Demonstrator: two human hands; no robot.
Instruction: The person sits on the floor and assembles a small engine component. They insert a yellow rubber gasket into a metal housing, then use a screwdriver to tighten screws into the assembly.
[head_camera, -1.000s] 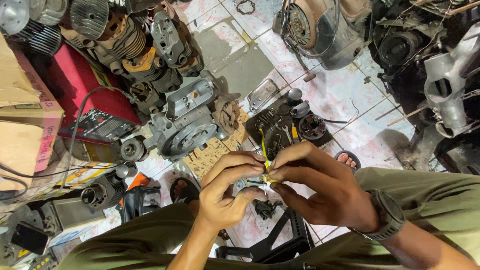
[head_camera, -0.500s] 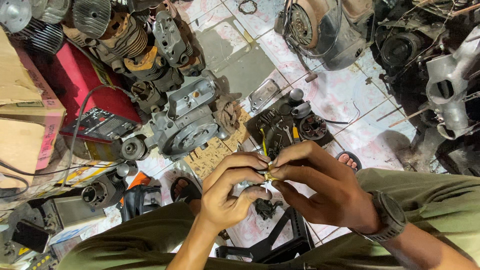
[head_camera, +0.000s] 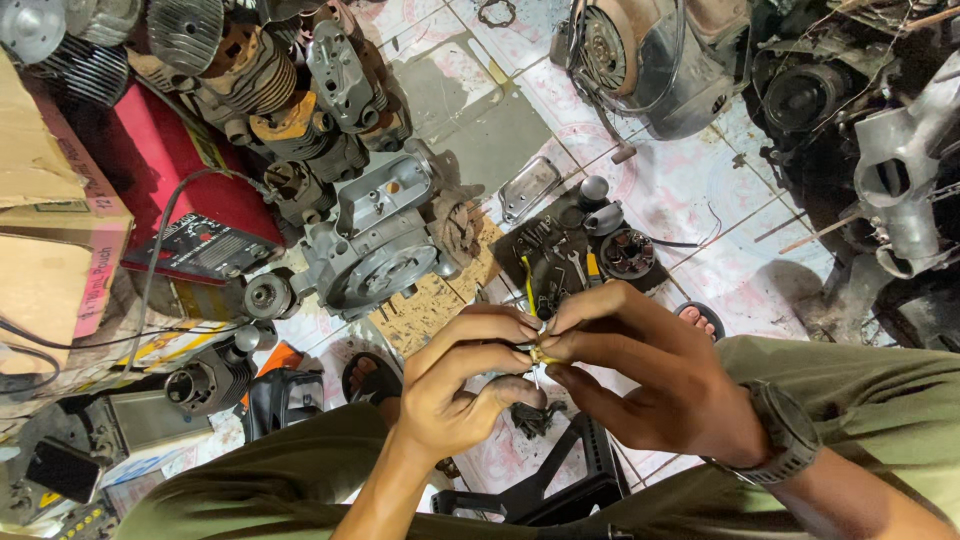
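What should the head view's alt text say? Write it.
Left hand and right hand pinch a small yellowish part together above a tiled floor crowded with engine parts.

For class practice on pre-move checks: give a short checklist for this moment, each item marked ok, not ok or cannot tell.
1. Both hands on the part: left hand and right hand pinch the small yellow part: ok.
2. Part type identified: too small: cannot tell.
3. Grip secure: fingertips closed round it: ok.
4. Tools near: tool tray on the floor ahead: ok.
5. Floor clear of clutter: engine case and parts crowd it: not ok.
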